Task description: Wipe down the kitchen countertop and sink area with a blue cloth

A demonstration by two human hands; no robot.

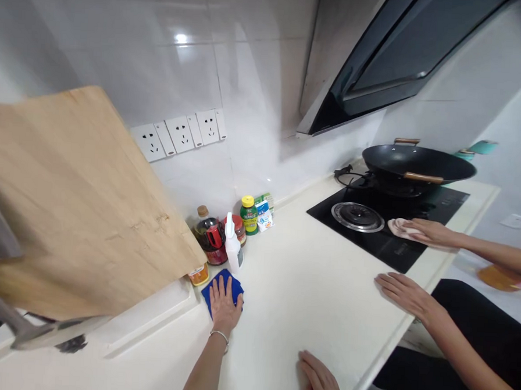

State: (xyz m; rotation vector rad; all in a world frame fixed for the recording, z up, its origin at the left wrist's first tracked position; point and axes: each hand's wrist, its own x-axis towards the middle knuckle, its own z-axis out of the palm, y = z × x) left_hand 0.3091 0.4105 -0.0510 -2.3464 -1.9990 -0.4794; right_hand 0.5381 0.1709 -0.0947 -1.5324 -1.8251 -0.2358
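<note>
My left hand [225,306], with a bracelet at the wrist, lies flat with spread fingers on a folded blue cloth [237,288] on the pale countertop [290,295]. Just beyond the cloth stands a white spray bottle [232,249]. Around it are a dark bottle with a brown cap [203,224], a red-lidded jar [240,229] and a green bottle with a yellow cap [249,216]. Near the counter's front edge, my right hand [322,381] rests with its fingers stretched out and nothing visible in it; the frame cuts off part of it.
At the right, a co-worker's hand [431,232] presses a pale cloth [402,228] on the black cooktop [382,248]; their other hand [406,293] rests on the counter. A wok [419,162] stands behind. A wooden cutting board [80,209] leans at left; a range hood [399,57] hangs above.
</note>
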